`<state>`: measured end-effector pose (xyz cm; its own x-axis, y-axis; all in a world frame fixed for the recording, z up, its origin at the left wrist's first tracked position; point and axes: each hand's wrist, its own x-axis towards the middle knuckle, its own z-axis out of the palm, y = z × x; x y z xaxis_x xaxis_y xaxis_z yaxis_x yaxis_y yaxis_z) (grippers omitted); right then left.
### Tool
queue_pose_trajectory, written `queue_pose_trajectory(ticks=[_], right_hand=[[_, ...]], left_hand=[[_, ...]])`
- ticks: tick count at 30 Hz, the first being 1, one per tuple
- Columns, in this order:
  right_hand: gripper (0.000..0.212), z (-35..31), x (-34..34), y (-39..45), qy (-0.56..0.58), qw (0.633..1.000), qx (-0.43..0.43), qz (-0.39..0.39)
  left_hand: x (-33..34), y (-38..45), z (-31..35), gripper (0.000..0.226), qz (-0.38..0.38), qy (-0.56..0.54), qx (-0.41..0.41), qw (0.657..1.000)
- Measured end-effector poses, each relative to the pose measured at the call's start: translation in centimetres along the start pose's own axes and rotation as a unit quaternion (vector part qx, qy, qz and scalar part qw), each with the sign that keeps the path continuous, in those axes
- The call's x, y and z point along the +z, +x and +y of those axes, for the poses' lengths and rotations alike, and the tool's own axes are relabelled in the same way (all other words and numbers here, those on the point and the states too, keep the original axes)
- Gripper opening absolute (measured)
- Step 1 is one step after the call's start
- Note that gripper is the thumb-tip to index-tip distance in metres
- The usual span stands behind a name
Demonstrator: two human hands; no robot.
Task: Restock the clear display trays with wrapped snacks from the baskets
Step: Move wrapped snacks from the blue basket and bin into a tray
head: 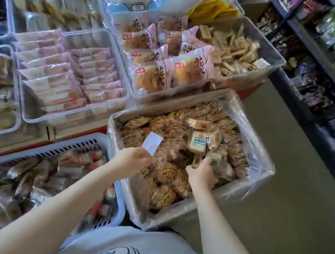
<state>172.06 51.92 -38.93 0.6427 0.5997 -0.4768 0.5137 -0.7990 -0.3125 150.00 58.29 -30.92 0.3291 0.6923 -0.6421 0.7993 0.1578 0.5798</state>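
White printed shirt (143,253) filling the nearest edge, both bare forearms reaching away from it into the plastic-lined bin (264,174). Left hand (133,159) hovering over the bin's near left part, pinching a white paper slip (152,143) standing up between thumb and fingers. Right hand (202,172) curling round a few pale wrapped snacks (215,159) near the bin's middle, resting among the brown wrapped crackers (168,174) heaped inside. Sitting just left of the bin, touching its near corner: a white slotted basket (85,144) holding dark wrapped bars. Lying beyond the bin's far left side: a clear display tray (121,98) of pink-wrapped slices in rows. Standing just behind the bin's far edge: a clear tray (278,60) carrying pink bagged round cakes (189,68) beside small tan packets. Running along right of the bin, across the floor: dark shelves (324,63) of bagged goods.
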Motion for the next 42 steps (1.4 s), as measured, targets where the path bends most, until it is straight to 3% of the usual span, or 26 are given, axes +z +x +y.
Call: queue_pose_trajectory(ticks=[3,6,8,10,12,14,16,18,21,24,26,28,30,32,34,38,42], right_hand=[[0.036,-0.7,-1.3,-0.7,0.083,0.996,0.018,-0.009],[0.021,-1.3,-2.6,-1.7,0.239,0.968,0.059,-0.056],[0.020,-2.2,-3.3,-2.5,0.360,0.922,0.081,-0.117],[0.020,-3.7,-4.1,-3.6,0.466,0.853,0.087,-0.216],[0.023,-6.0,-4.9,-4.8,0.488,0.815,0.051,-0.307],[0.029,-8.3,-5.4,-6.1,0.471,0.801,0.006,-0.369],[0.033,-10.5,-5.2,-7.1,0.458,0.797,-0.020,-0.394],[0.045,-12.6,-4.7,-8.2,0.444,0.804,-0.046,-0.393],[0.052,-16.3,-2.8,-10.5,0.447,0.788,-0.096,-0.413],[0.046,-20.4,0.1,-14.2,0.425,0.768,-0.148,-0.456],[0.031,-23.1,2.5,-17.1,0.400,0.766,-0.176,-0.471],[0.021,-25.5,5.2,-19.5,0.390,0.780,-0.189,-0.452],[0.021,-27.8,7.5,-21.3,0.348,0.822,-0.236,-0.384],[0.021,-30.2,9.0,-22.3,0.252,0.861,-0.315,-0.308],[0.024,-32.9,10.4,-22.7,0.158,0.876,-0.391,-0.234],[0.036,-39.5,12.7,-23.2,0.054,0.870,-0.486,-0.069],[0.030,-44.6,15.9,-23.2,-0.124,0.819,-0.556,0.068]], left_hand=[[0.1,-0.2,0.7,0.020,0.003,-0.001,-0.006,1.000],[-0.1,-0.4,1.3,0.019,0.037,0.019,0.010,0.999],[-0.1,-0.6,1.6,0.026,0.061,0.050,0.050,0.996],[-0.3,-1.1,1.8,0.046,0.068,0.083,0.129,0.986],[-1.0,-2.0,1.9,0.059,0.084,0.120,0.216,0.965],[-2.3,-2.8,1.4,0.056,0.131,0.130,0.252,0.950],[-4.5,-4.2,0.8,0.040,0.189,0.067,0.216,0.956],[-7.0,-5.8,0.0,0.016,0.208,-0.084,0.141,0.964],[-10.7,-7.4,-2.8,0.034,0.210,-0.291,0.029,0.933],[-13.7,-8.5,-7.2,0.034,0.248,-0.345,-0.005,0.905],[-15.4,-9.0,-10.2,0.033,0.273,-0.324,-0.004,0.906],[-16.8,-9.7,-13.1,0.037,0.290,-0.297,-0.004,0.910],[-18.5,-10.3,-16.7,0.038,0.339,-0.274,0.012,0.900],[-20.3,-10.4,-21.4,0.031,0.429,-0.187,0.006,0.884],[-22.0,-10.2,-26.2,0.040,0.462,-0.058,-0.053,0.883],[-21.9,-8.8,-32.7,0.064,0.332,0.078,-0.100,0.935],[-21.0,-8.7,-34.4,0.069,0.320,0.110,-0.087,0.937]])
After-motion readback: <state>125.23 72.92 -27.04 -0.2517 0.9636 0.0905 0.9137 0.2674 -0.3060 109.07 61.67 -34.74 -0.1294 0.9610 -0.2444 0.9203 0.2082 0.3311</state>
